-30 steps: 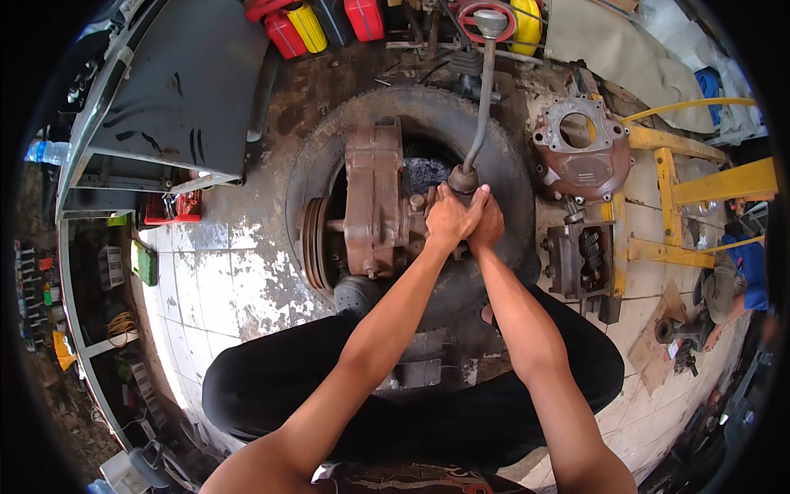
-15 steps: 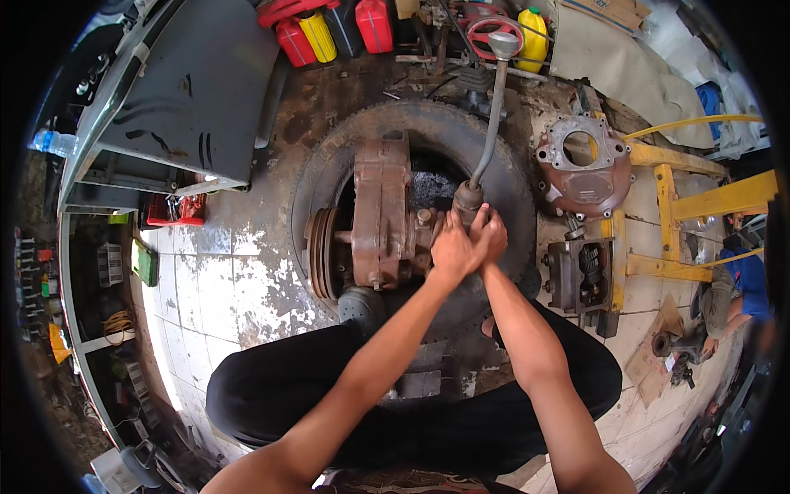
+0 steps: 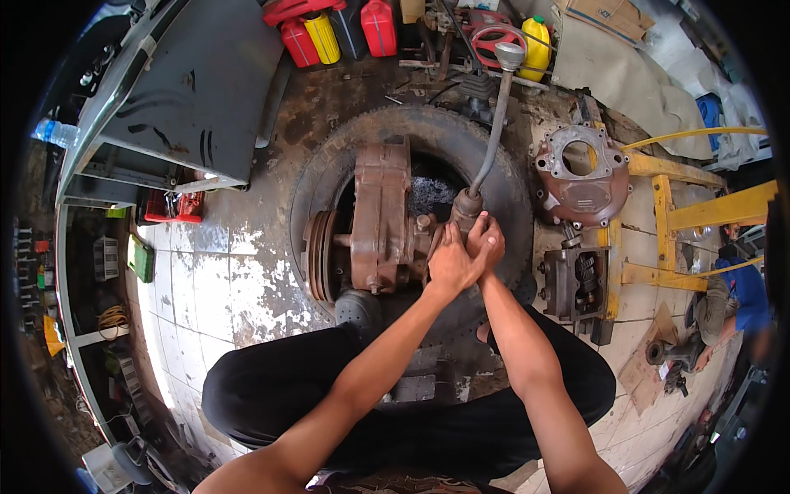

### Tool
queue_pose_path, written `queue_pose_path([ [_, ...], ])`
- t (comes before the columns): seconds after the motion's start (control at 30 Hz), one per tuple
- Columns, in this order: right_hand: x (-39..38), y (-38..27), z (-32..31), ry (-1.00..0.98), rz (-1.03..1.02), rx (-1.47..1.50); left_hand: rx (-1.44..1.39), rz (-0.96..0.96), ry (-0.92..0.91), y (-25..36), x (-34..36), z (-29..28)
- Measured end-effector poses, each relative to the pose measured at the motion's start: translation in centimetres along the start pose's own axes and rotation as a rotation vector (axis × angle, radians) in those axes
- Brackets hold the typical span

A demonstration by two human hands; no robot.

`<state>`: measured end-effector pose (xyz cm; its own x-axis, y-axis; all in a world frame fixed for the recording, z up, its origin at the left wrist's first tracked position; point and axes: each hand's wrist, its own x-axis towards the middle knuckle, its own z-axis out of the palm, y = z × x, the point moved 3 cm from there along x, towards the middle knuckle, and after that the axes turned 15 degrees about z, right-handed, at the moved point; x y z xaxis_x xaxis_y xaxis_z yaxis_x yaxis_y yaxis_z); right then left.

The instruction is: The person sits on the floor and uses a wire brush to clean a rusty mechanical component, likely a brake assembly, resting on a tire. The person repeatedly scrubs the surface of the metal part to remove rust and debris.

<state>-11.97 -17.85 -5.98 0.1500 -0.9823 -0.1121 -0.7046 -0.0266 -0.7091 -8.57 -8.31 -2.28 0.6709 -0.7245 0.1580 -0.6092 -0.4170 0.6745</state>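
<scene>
A rusty brown gearbox (image 3: 383, 214) lies inside a tyre (image 3: 333, 156) on the floor between my knees. From its lever housing (image 3: 467, 206) a bent gear lever (image 3: 494, 123) with a pale round knob rises. My left hand (image 3: 451, 262) presses on the near side of that housing, fingers close together and pointing away. Against it sits my right hand (image 3: 485, 245), closed round the housing's right side with bent fingers. The palms touch or nearly touch at the wrists, and some fingertips are hidden. At the gearbox's left end is a grooved pulley (image 3: 319, 255).
To the right stand a bell housing (image 3: 583, 185), an open gear case (image 3: 576, 284) and a yellow frame (image 3: 666, 222). Another person in blue (image 3: 745, 300) reaches to a metal part (image 3: 671, 354) there. A grey metal cabinet (image 3: 189, 90) is at left; jerrycans (image 3: 378, 29) stand behind.
My hands have shifted slightly nearer, still at the lever housing, with the right fingers bunched differently. The lever's knob appears a little farther right, with a small shift of the whole view.
</scene>
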Motion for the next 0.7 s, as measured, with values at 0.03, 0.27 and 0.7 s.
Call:
queue_pose_path([
  [0.03, 0.5, 0.0, 0.1, 0.035, -0.011, -0.005, 0.002, 0.03, 0.012, 0.4, 0.7, 0.1],
  [0.27, 0.4, 1.0, -0.1, -0.001, -0.009, -0.017, -0.159, -0.058, -0.002, 2.3, 1.3, -1.8],
  [0.7, -0.1, -0.9, -0.3, -0.027, 0.042, -0.072, -0.088, -0.187, -0.15, -0.1, 3.1, -1.1],
])
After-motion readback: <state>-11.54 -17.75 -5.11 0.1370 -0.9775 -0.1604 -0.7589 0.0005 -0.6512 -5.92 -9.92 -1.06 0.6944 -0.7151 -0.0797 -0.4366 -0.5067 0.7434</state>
